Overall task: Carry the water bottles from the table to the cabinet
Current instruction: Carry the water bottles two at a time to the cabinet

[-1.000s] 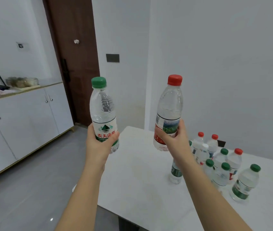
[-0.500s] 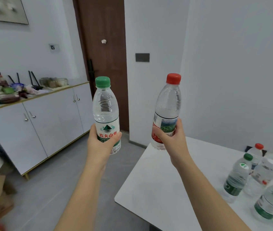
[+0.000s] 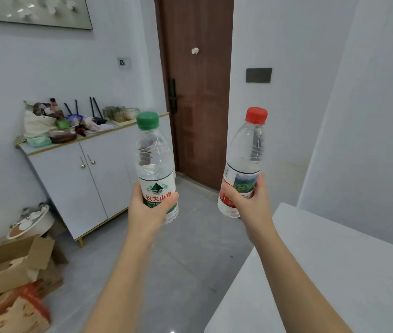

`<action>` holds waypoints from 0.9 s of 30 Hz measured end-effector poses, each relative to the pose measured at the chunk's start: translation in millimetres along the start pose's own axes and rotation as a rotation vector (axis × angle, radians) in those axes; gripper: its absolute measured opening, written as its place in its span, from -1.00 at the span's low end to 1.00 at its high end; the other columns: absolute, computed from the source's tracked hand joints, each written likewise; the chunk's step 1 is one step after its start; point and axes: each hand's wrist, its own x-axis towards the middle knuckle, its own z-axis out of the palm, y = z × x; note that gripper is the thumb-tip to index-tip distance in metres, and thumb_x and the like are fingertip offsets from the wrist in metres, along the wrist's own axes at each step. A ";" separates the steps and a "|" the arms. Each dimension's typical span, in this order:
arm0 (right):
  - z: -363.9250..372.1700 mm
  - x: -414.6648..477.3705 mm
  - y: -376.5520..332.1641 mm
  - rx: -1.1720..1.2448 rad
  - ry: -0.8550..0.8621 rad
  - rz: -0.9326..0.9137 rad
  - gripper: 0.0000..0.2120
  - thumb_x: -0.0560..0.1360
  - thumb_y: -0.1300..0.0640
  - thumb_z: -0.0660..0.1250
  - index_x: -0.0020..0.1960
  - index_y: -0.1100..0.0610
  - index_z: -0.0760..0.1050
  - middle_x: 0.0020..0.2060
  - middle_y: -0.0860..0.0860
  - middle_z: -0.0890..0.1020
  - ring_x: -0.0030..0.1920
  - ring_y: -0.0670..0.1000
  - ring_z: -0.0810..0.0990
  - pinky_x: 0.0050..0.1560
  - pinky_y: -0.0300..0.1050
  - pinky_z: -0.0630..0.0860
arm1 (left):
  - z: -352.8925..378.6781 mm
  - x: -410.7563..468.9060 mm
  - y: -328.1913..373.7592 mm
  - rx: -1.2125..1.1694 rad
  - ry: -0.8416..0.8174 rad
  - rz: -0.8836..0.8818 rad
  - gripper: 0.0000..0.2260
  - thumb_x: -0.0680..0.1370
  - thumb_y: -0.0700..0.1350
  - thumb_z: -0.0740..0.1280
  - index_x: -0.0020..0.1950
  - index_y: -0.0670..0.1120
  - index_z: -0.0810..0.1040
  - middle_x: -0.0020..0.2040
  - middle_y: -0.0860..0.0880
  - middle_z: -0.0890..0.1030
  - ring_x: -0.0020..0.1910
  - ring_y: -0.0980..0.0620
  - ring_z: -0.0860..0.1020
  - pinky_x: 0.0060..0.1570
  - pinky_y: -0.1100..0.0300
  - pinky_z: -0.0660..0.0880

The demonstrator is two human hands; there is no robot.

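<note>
1. Since half a second ago the view has swung left: the spare bottles on the table [image 3: 322,272] have gone out of sight, while both held bottles stay raised as before.
2. The green-capped bottle [image 3: 155,162] stands upright in the air in front of the left edge of the door [image 3: 197,92]. Its label shows a green mountain logo over the red characters 农夫山泉; the smaller print below is partly covered.
3. The left hand [image 3: 147,210] wraps round this bottle's lower label, thumb across the front.
4. The red-capped bottle [image 3: 244,159] is held just right of the door, tilted slightly with its cap to the right. Its label carries a landscape picture and a red band; the writing is too small to read.
5. The right hand [image 3: 248,200] grips it low, fingers curled round the label.
6. The cabinet [image 3: 75,183] stands left of the door, its top cluttered, both of its doors closed.
7. A cardboard box [image 3: 10,267] sits on the floor far left of the door.
8. A dark wall plate [image 3: 258,75] hangs just right of the door.
</note>
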 end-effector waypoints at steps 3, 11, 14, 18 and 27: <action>25.1 34.0 11.8 0.004 -0.039 0.014 -0.55 0.41 0.21 0.51 0.20 -0.06 0.43 0.05 -0.08 0.64 0.04 -0.08 0.64 0.13 0.02 0.59 | -7.1 31.5 -4.4 -0.016 0.045 0.002 -0.60 0.38 -0.29 0.52 0.01 0.11 0.47 -0.02 0.09 0.63 -0.04 0.11 0.61 0.02 0.08 0.56; 97.3 83.6 46.5 -0.033 -0.091 0.012 -0.51 0.39 0.24 0.53 0.22 -0.03 0.43 0.06 -0.09 0.65 0.04 -0.10 0.64 0.08 -0.15 0.56 | -42.1 110.7 -23.6 -0.030 0.104 -0.005 -0.59 0.28 -0.16 0.56 -0.02 0.16 0.50 -0.06 0.14 0.66 -0.02 0.07 0.63 0.05 0.02 0.57; 133.1 104.6 58.7 -0.027 -0.077 0.002 -0.49 0.39 0.23 0.53 0.24 -0.02 0.42 0.06 -0.10 0.64 0.04 -0.12 0.64 0.07 -0.18 0.57 | -60.3 150.4 -31.6 -0.045 0.081 0.002 -0.58 0.36 -0.26 0.54 0.03 0.15 0.51 -0.03 0.14 0.67 0.01 0.08 0.63 0.05 0.04 0.56; 185.2 133.5 72.1 0.006 -0.057 -0.018 -0.51 0.40 0.25 0.51 0.24 -0.01 0.43 0.04 -0.10 0.65 0.02 -0.13 0.64 0.03 -0.21 0.55 | -89.2 207.6 -35.9 -0.021 0.059 0.028 -0.57 0.39 -0.30 0.51 0.03 0.16 0.50 -0.08 0.21 0.66 -0.05 0.18 0.63 -0.01 0.12 0.55; 268.9 178.8 82.6 -0.014 -0.115 -0.061 -0.50 0.39 0.17 0.52 0.17 -0.21 0.39 0.02 -0.23 0.61 0.03 -0.23 0.61 0.05 -0.24 0.55 | -137.5 287.9 -33.8 -0.010 0.067 0.093 -0.56 0.38 -0.29 0.52 0.05 0.16 0.48 0.03 0.10 0.64 0.04 0.06 0.61 0.00 0.12 0.54</action>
